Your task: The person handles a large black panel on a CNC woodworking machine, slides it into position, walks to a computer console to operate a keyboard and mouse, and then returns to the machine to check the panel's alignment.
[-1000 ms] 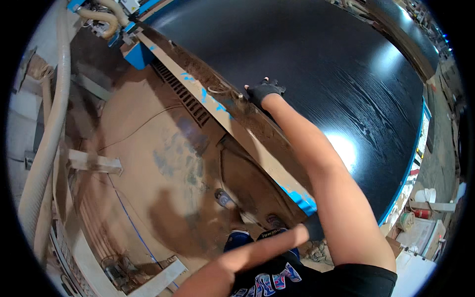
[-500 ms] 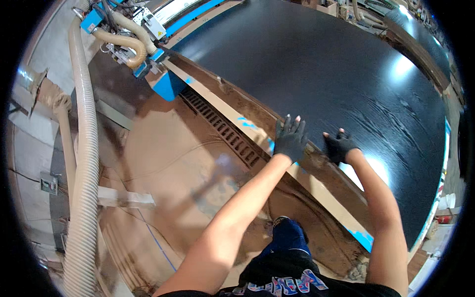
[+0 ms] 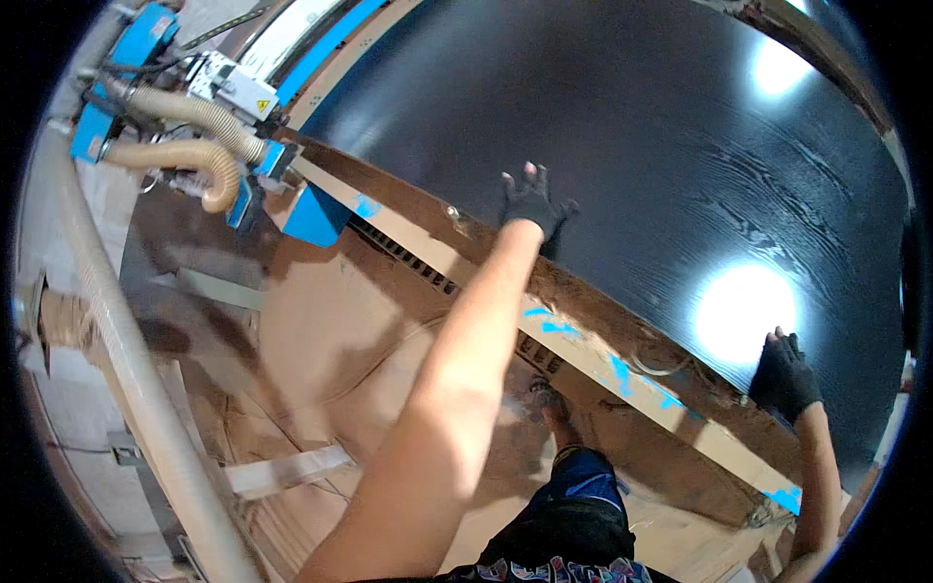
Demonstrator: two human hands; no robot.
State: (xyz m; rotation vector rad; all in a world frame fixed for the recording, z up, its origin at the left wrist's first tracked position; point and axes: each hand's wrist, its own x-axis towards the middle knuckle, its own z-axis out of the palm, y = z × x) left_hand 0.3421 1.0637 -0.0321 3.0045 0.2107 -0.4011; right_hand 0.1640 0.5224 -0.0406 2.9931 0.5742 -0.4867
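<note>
**Both gloved hands flat on a black panel**

Sawdust coats the workshop floor (image 3: 321, 340) at 8 o'clock, brown and scuffed, with a pale offcut board (image 3: 287, 469) lying on it. Above it, filling the frame from 12 to 4 o'clock, lies a large black panel (image 3: 661, 165) with a wood-grain sheen and two bright lamp reflections. Along its near edge runs a dusty rail (image 3: 583, 335) marked with blue patches, slanting from 10 to 5 o'clock.

The left hand (image 3: 530, 201), in a dark fingerless glove, rests on the panel just past the rail near the centre, fingers spread and palm down, gripping nothing. The right hand (image 3: 782, 377), gloved the same way, lies on the panel's edge at 4 o'clock, fingers together and flat; it clamps nothing either. The two hands are well apart.

At 10 o'clock a blue machine head (image 3: 292, 199) sits at the rail's far end, fed by beige ribbed hoses (image 3: 194, 136). A thick pale duct (image 3: 136, 389) curves down the 9 o'clock side. The person's shoe (image 3: 544, 398) stands on the floor near the rail.
</note>
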